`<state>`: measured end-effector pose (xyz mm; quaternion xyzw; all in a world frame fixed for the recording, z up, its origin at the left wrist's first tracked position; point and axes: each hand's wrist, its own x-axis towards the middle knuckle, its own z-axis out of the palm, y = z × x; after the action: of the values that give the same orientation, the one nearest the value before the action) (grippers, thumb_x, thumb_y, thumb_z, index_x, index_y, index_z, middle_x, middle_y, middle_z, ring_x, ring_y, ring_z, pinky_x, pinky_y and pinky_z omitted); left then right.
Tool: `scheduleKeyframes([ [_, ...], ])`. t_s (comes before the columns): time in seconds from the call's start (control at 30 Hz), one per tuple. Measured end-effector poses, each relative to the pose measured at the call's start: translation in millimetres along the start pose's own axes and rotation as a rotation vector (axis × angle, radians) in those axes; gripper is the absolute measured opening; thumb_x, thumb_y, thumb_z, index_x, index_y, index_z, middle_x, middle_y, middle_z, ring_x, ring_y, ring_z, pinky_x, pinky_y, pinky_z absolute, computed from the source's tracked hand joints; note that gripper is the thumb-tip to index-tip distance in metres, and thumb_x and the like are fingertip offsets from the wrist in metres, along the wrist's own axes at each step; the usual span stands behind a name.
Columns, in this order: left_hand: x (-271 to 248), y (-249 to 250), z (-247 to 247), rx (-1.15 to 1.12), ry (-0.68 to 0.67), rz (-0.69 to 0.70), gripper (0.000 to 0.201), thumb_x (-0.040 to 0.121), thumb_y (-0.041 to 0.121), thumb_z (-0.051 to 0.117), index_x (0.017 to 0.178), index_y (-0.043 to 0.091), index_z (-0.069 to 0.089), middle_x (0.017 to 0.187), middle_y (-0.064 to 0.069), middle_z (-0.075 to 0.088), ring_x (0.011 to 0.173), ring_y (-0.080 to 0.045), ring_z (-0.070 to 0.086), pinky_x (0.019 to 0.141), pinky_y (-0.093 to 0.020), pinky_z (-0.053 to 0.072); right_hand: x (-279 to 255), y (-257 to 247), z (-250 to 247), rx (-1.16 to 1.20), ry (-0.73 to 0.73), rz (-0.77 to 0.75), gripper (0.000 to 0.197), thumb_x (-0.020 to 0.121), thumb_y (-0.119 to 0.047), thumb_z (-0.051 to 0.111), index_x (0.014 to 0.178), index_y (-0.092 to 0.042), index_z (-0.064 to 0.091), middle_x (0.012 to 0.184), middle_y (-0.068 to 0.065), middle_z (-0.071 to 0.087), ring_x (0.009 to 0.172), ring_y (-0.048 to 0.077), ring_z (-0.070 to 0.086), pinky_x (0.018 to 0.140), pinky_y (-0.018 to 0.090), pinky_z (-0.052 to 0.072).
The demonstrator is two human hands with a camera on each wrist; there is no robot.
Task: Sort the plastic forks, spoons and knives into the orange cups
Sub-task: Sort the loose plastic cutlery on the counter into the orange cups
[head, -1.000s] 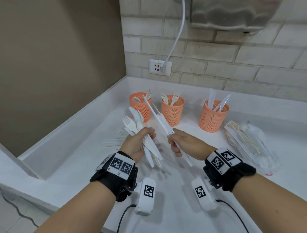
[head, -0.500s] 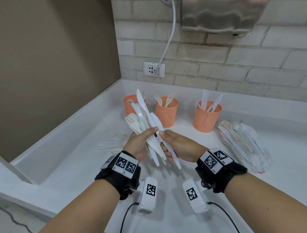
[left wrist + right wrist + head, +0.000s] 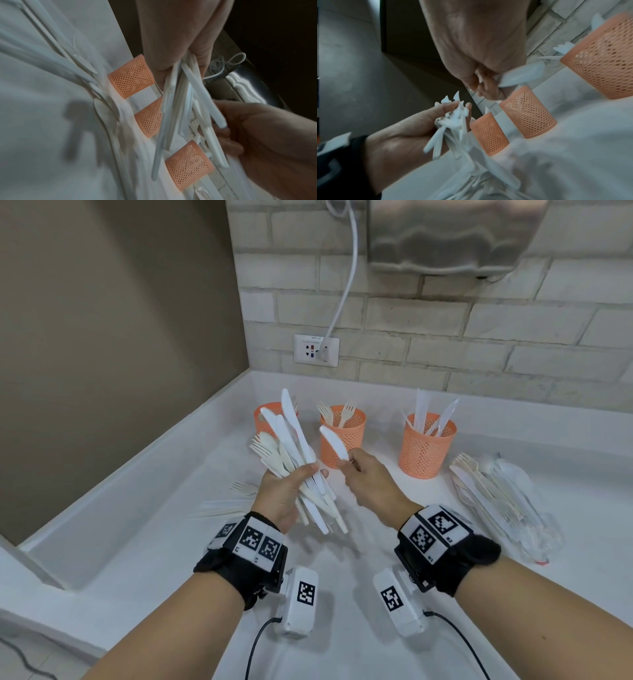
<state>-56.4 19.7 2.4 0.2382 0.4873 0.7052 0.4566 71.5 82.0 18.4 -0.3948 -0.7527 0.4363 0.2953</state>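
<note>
My left hand (image 3: 291, 491) grips a mixed bundle of white plastic cutlery (image 3: 287, 446), fanned upward in front of the left orange cup (image 3: 265, 419). My right hand (image 3: 363, 477) pinches a single white knife (image 3: 334, 445) by its handle, blade up, just right of the bundle and in front of the middle orange cup (image 3: 342, 436), which holds forks. The right orange cup (image 3: 426, 446) holds knives. In the left wrist view the bundle (image 3: 173, 105) hangs from my left hand (image 3: 180, 44). In the right wrist view the knife (image 3: 520, 77) sits in my right hand (image 3: 481, 75).
A pile of loose cutlery (image 3: 493, 491) with a clear plastic bag lies right of the cups. A few pieces (image 3: 226, 505) lie on the white counter (image 3: 342, 638) at the left. A raised ledge runs along the left wall. A wall socket (image 3: 317, 350) and cable are behind the cups.
My right hand has drawn one knife out of the bundle and moved slightly right. The left hand's bundle has risen and shifted up toward the left cup.
</note>
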Motion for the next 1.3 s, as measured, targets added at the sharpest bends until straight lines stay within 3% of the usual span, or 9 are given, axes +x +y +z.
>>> scheduleKeyframes([
  [0.1,-1.5,-0.3,1.2,0.055,-0.061,0.022,0.016,0.081,-0.006,0.062,0.094,0.003,0.062,0.073,-0.008,0.07,0.067,-0.02,0.069,0.074,-0.039,0.057,11.2,-17.1,-6.3,0.098,0.037,-0.073,0.025,0.093,-0.029,0.053,0.082,-0.007,0.057,0.06,-0.008,0.042,0.05,0.004,0.041,0.051,0.019,0.032],
  [0.2,-4.4,-0.3,6.9,0.088,-0.139,0.033,0.027,0.081,-0.01,0.06,0.107,-0.001,0.06,0.09,-0.017,0.065,0.069,-0.021,0.068,0.067,-0.03,0.057,21.2,-35.8,-6.6,0.112,-0.082,-0.074,0.014,0.091,-0.024,0.058,0.081,-0.014,0.06,0.058,-0.012,0.052,0.039,-0.006,0.049,0.04,0.008,0.035],
  [0.3,-4.3,2.6,8.3,0.059,-0.193,0.028,0.033,0.082,-0.009,0.059,0.112,0.003,0.061,0.096,-0.015,0.067,0.076,-0.021,0.068,0.069,-0.028,0.058,28.3,-42.7,-4.4,0.176,-0.173,0.004,0.021,0.096,-0.02,0.05,0.078,-0.013,0.058,0.046,-0.013,0.054,0.039,0.0,0.048,0.038,0.011,0.035],
  [0.47,0.6,6.6,-1.7,0.003,-0.15,-0.017,0.02,0.082,-0.002,0.061,0.1,0.007,0.062,0.072,-0.003,0.069,0.06,-0.012,0.068,0.056,-0.027,0.057,41.0,-39.3,-4.9,0.256,-0.117,0.055,0.028,0.101,-0.023,0.034,0.083,-0.008,0.05,0.064,0.003,0.047,0.056,0.014,0.042,0.049,0.02,0.039],
  [0.6,4.9,8.8,-2.7,-0.003,-0.121,-0.046,0.014,0.08,-0.003,0.065,0.089,0.008,0.063,0.059,-0.001,0.067,0.056,-0.011,0.066,0.054,-0.024,0.055,47.7,-35.7,-6.6,0.283,-0.057,0.098,0.028,0.1,-0.027,0.037,0.077,-0.012,0.044,0.061,0.004,0.04,0.049,0.014,0.038,0.042,0.021,0.035],
  [0.8,1.4,9.9,9.6,0.027,-0.2,-0.052,0.037,0.084,-0.007,0.057,0.12,-0.008,0.054,0.103,-0.021,0.066,0.072,-0.013,0.071,0.064,-0.021,0.056,42.6,-40.3,-3.6,0.308,-0.174,0.201,0.025,0.091,-0.022,0.055,0.068,-0.016,0.051,0.043,-0.007,0.044,0.045,0.011,0.034,0.04,0.019,0.034],
  [1.0,1.0,9.9,8.1,0.021,-0.236,-0.076,0.027,0.088,-0.003,0.053,0.115,-0.001,0.057,0.076,-0.002,0.075,0.067,-0.011,0.071,0.057,-0.02,0.055,51.0,-35.6,-2.8,0.3,-0.095,0.202,0.028,0.096,-0.016,0.038,0.07,-0.012,0.047,0.061,0.002,0.044,0.05,0.013,0.038,0.049,0.025,0.032],
  [1.13,4.8,8.9,8.0,0.024,-0.169,-0.099,0.035,0.085,-0.001,0.059,0.121,-0.004,0.056,0.089,-0.012,0.072,0.072,-0.018,0.071,0.058,-0.026,0.056,52.9,-36.5,-3.8,0.315,-0.022,0.148,0.029,0.101,-0.022,0.032,0.084,-0.013,0.053,0.071,0.004,0.057,0.061,0.018,0.053,0.056,0.027,0.044],
  [1.3,8.1,7.9,9.8,0.007,-0.103,-0.087,0.032,0.084,-0.003,0.061,0.115,-0.006,0.056,0.088,-0.015,0.066,0.062,-0.016,0.068,0.058,-0.027,0.056,62.2,-37.6,-7.8,0.459,0.222,0.084,0.027,0.102,-0.018,0.028,0.108,-0.001,0.047,0.073,0.007,0.059,0.053,0.01,0.06,0.045,0.016,0.049],
])
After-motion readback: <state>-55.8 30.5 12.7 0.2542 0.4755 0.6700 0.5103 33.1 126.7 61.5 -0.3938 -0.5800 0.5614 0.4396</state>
